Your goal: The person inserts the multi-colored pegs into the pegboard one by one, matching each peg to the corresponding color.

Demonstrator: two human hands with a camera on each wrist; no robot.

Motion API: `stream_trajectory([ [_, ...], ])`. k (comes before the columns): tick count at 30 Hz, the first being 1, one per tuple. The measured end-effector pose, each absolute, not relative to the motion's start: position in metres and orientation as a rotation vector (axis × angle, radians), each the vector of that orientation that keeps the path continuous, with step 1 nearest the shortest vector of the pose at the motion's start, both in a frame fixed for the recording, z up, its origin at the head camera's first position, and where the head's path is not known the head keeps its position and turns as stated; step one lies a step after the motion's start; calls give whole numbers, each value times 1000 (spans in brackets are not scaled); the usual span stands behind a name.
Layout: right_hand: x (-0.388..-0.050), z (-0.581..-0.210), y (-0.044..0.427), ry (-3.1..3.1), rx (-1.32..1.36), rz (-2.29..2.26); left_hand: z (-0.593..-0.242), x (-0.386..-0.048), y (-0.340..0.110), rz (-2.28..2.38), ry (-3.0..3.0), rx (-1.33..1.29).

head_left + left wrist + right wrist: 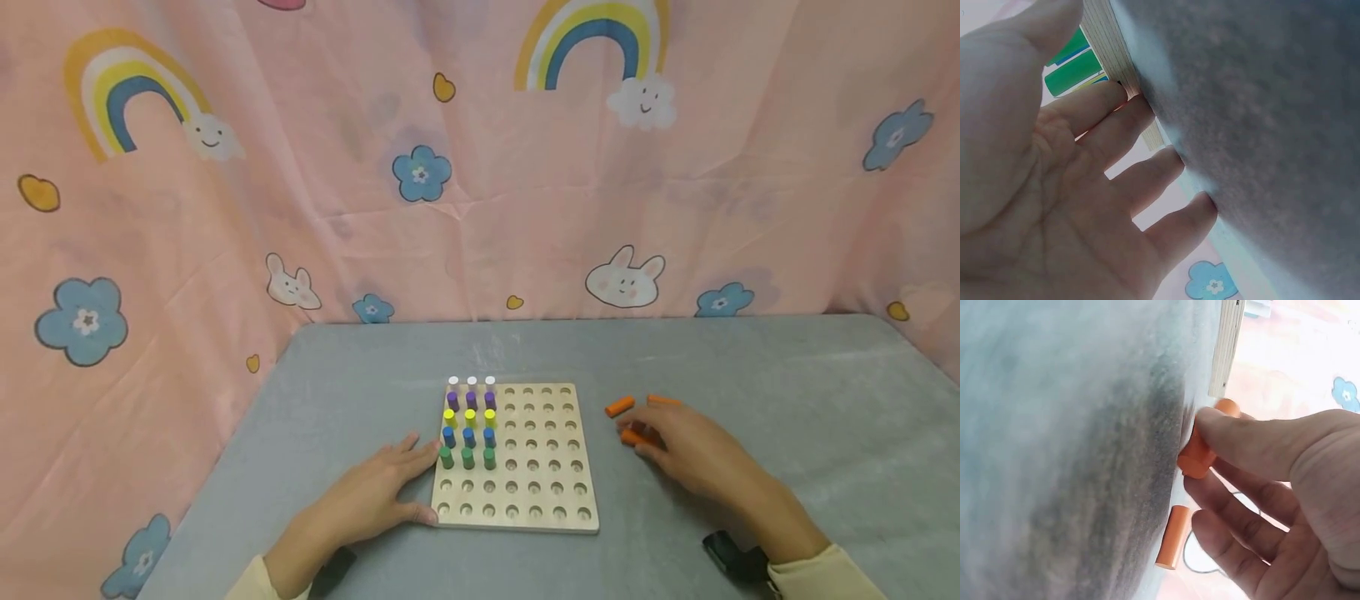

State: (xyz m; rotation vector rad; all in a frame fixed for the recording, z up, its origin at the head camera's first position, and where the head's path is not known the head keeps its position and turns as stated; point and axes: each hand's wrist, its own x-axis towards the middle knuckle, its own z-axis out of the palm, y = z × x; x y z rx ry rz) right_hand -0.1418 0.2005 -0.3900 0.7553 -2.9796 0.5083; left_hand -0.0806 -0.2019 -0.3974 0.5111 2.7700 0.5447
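Observation:
A square wooden pegboard [517, 525] lies on the grey table with rows of round holes. Its left three columns hold white, purple, yellow, blue and green pegs [468, 458], while the front two rows of holes are bare. My left hand [378, 492] rests at the board's left edge, fingers fairly straight, thumb and fingertips touching the side. To the right of the board, my right hand [697, 450] pinches an orange peg [1196, 456] between thumb and fingers, close to the tabletop. Two more orange pegs lie nearby: one [620, 407] left of the fingers, another [663, 400] behind them.
The grey cloth-covered table [360, 375] extends around the board on all sides. A pink curtain [495, 233] with rainbows, flowers and rabbits hangs along the back and left. A dark strap device [735, 557] sits at my right wrist.

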Motion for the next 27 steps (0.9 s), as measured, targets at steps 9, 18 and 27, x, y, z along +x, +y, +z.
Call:
stream_trajectory([
  [9,-140,-385,198,-3019,600,592,-398,-81,-202,523,2765,520],
  [18,-140,-382,201,-2977,627,638,-398,-82,-202,519,2778,523],
  [27,-142,-383,203,-2985,629,672,-397,-82,-202,519,2779,521],
])
